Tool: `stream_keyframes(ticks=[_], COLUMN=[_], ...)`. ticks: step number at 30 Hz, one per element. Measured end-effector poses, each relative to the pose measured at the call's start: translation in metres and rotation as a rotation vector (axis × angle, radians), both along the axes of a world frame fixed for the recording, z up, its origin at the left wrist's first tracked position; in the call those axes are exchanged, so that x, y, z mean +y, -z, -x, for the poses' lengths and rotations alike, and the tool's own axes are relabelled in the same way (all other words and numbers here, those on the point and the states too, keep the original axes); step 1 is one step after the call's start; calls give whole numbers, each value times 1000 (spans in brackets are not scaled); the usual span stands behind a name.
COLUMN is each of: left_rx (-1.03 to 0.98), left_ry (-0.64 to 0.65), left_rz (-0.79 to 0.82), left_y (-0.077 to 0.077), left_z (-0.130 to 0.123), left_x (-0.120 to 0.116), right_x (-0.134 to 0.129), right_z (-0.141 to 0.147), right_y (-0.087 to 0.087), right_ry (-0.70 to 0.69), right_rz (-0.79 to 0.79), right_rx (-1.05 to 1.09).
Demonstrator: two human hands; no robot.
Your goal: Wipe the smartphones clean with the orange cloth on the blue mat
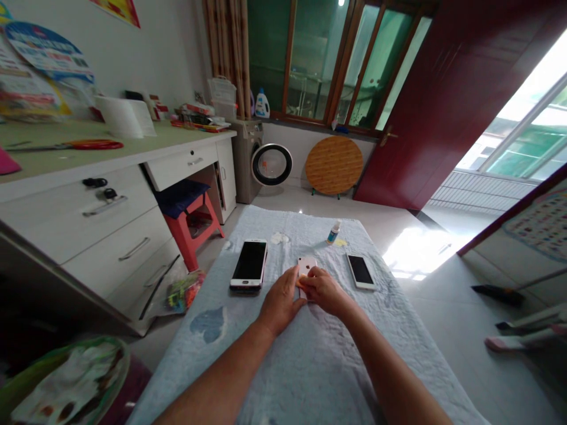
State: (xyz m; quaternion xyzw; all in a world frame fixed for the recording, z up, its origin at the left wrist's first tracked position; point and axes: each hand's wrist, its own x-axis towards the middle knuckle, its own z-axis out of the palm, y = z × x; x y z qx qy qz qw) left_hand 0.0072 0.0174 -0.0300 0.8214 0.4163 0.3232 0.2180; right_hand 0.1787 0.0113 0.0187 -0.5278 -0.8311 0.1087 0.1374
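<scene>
A pale pink smartphone (308,263) lies face down on the cloth-covered table, its back and camera upward. My left hand (280,300) grips its left side, fingers along the edge and thumb near the bottom. In my right hand (326,290) a small orange cloth (302,280) is pinched against the phone's back; most of it is hidden by the fingers. To the left, a large white phone (250,263) rests screen up on what seems to be another dark phone. A smaller white phone (361,271) lies screen up on the right. Behind stands a small spray bottle (333,232).
A light blue cloth (305,366) covers the table. Left are a white drawer desk (101,230), a red stool (192,224) and a bin (126,378). Beyond stand a washing machine (248,159) with its door ajar and a round wooden tabletop (334,165).
</scene>
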Motion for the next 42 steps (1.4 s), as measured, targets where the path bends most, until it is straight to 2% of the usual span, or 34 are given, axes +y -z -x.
stream_keyframes(ticks=[4,7,14,18,21,26,30,34,36,42], left_rx=[72,126,198,189,195,206,216,205,199,179], left_ry=[-3,38,36,39,45,36,40,41,36,46], left_rz=[6,2,2,2,5,-7,-26,-54,-56,-61], left_y=[-4,-13,-23,-24,-25,-26,-22,-17,-15,-14], left_z=[0,0,0,0,0,1,1,0,1,1], left_x=[0,-2,-4,-4,-4,-5,-4,-3,-2,-1], right_x=[-15,-13,27,48,52,31,0,-24,-29,-32], right_z=[-9,-11,-12,-11,-9,-8,-8,-8,-7,-9], right_y=[-4,-2,7,14,19,15,3,-11,-17,-25], right_ry=[-19,35,282,354,381,352,284,149,112,138], right_rz=[45,30,10,-7,-34,36,88,97,111,177], right_rx=[43,41,7,-37,-54,-15,31,60,84,185])
